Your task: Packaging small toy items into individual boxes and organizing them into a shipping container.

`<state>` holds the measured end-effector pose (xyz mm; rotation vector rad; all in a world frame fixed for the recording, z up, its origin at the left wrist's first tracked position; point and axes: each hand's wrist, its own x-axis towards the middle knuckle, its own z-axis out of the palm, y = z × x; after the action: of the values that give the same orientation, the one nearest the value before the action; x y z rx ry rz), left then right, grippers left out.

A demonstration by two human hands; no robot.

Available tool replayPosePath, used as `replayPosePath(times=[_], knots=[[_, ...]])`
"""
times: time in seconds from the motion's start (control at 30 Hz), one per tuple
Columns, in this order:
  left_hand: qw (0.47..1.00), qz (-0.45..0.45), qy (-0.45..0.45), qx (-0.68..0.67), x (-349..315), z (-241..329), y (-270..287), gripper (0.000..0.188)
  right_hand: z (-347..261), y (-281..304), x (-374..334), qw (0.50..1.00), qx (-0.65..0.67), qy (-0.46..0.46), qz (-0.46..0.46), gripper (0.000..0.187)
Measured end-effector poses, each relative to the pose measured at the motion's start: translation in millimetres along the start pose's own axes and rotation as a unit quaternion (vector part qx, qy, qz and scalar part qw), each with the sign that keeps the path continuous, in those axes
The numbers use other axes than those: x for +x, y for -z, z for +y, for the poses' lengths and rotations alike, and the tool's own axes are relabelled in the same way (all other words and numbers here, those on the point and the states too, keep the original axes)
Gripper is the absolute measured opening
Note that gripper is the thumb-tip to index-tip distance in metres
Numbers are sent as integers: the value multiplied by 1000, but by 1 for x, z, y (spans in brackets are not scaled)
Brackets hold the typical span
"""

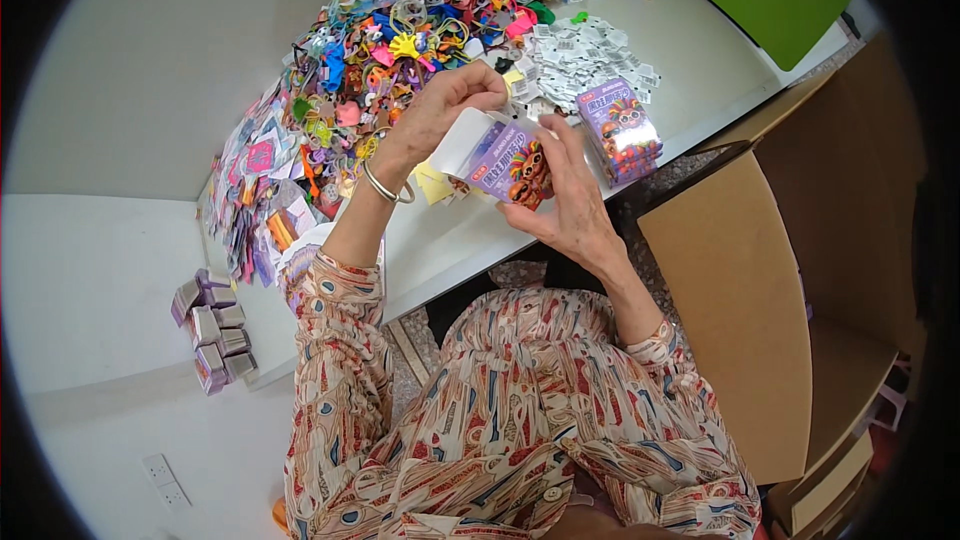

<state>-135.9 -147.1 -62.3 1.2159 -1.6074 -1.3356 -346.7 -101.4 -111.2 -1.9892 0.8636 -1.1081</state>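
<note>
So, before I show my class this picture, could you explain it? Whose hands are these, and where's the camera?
There is no machine: a person is working bare-handed. The wide camera sits on their head, looking down, so straight edges bend. The right hand holds a small purple box with a white flap open. The left hand is curled nearby; I can't tell whether it holds anything. On the table lie a heap of colourful trinkets, a pile of white packets and a stack of purple boxes.
</note>
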Motion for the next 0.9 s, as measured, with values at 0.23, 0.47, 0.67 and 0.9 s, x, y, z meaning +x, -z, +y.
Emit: replayPosePath(times=[0.23, 0.47, 0.67, 0.9], knots=[[997, 58, -12, -42, 3, -18, 7, 9, 6, -3, 14, 997, 45, -44, -34, 73], [953, 297, -10, -53, 11, -32, 24, 10, 15, -9, 41, 983, -158, -68, 58, 66], [900, 398, -172, 29, -3, 4, 7, 9, 18, -13, 46, 989, -118, -90, 26, 55], [849, 360, -198, 332, -16, -3, -23, 9, 8, -19, 38, 992, -113, -54, 14, 63]])
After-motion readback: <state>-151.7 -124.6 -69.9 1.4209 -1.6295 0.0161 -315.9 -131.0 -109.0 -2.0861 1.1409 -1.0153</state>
